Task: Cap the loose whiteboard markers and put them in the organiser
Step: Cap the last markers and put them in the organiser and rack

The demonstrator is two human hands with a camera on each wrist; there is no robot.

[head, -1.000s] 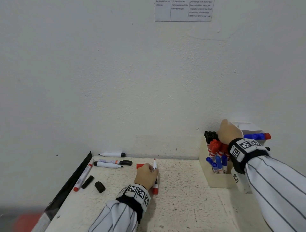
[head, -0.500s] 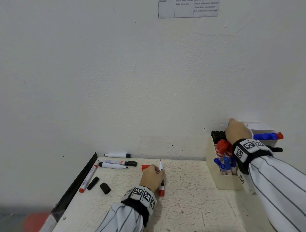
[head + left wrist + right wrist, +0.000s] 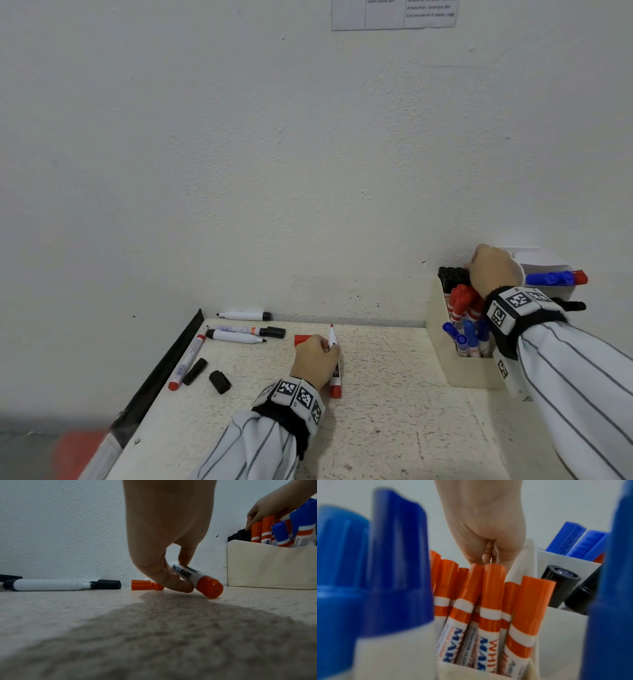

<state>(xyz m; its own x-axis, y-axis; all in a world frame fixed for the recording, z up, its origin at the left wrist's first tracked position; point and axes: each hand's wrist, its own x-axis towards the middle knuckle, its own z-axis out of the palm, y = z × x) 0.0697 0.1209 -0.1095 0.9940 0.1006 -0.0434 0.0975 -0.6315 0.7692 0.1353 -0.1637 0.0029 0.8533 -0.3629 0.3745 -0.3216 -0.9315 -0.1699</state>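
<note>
My left hand (image 3: 327, 347) (image 3: 178, 572) pinches an uncapped red marker (image 3: 335, 389) (image 3: 202, 581) near its middle, the butt end resting on the table and the tip pointing at the wall. Its red cap (image 3: 302, 339) (image 3: 142, 584) lies on the table just left of that hand. My right hand (image 3: 493, 270) (image 3: 489, 558) reaches down into the cream organiser (image 3: 469, 373) (image 3: 267, 566) at the far right, over the red and black markers standing there. Its fingertips are hidden behind the red caps (image 3: 494, 574).
Loose on the table's far left lie black markers (image 3: 239, 314) (image 3: 236, 336) (image 3: 251, 330), a red marker (image 3: 188, 361) and two black caps (image 3: 194, 371) (image 3: 219, 381). A black strip (image 3: 161, 370) edges the table's left side. A blue marker (image 3: 555, 277) lies on a white box behind the organiser.
Both hands stay where they were, the left on the red marker and the right in the organiser. Only the head view has shifted slightly.
</note>
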